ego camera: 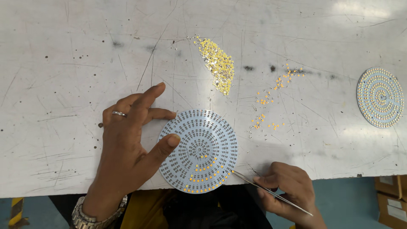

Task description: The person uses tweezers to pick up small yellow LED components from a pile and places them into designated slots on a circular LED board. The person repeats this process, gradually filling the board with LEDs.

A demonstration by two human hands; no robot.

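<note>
A round white circuit board (198, 151) lies at the table's near edge, with small yellow chips filling part of its lower rings. My left hand (131, 140) rests flat on the table, thumb and forefinger touching the board's left rim; it wears a ring and a metal watch. My right hand (288, 188) grips thin metal tweezers (271, 193), whose tip touches the board's lower right edge. A heap of loose yellow chips (218, 65) lies farther back, and scattered chips (271, 99) lie to its right.
A second round board (380, 97), fully covered with chips, lies at the far right of the scratched white table (63, 63). Cardboard boxes (390, 199) stand on the blue floor at the lower right.
</note>
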